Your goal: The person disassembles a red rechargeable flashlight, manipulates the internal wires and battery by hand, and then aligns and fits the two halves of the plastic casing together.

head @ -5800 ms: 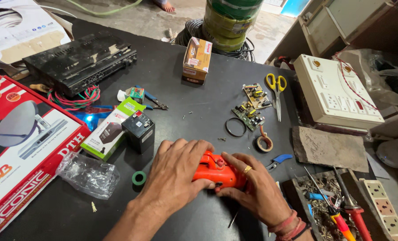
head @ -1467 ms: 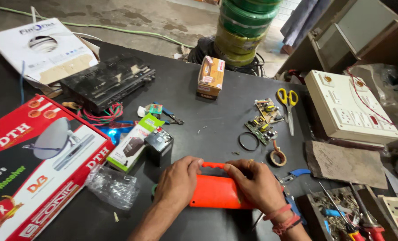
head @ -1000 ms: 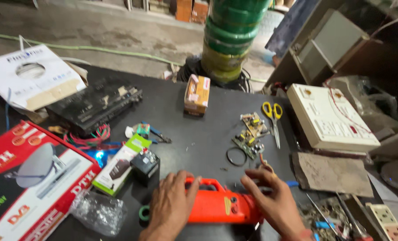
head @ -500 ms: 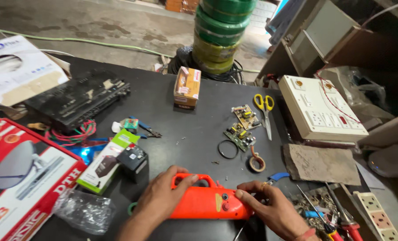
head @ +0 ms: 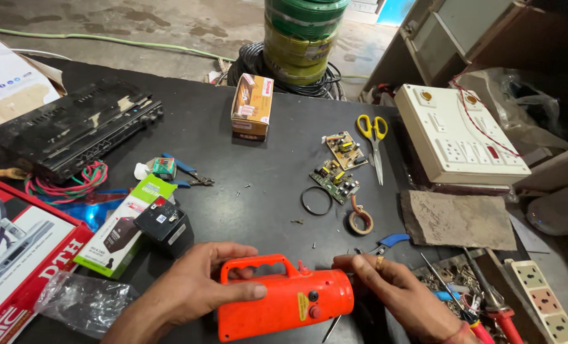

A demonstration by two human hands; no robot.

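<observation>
Orange hand torch (head: 284, 302) lying on its side at the near edge of the black table (head: 265, 165), handle uppermost. The left hand (head: 198, 290) wraps its fingers around the handle end with the thumb laid along the body; the right hand (head: 392, 290), fingers loosely curled, touches the round front end with its fingertips. A slim tool (head: 330, 328) pokes out beneath the body; which hand controls it cannot be told. Good practice here would be to keep the left grip firm so the casing does not roll while the right hand works at the front. Counted items: two small circuit boards (head: 338, 162), one pair of yellow scissors (head: 374, 137), one black ring (head: 316, 200), one tape roll (head: 361, 222), one small cardboard box (head: 252, 107), several loose screws (head: 297, 222).
</observation>
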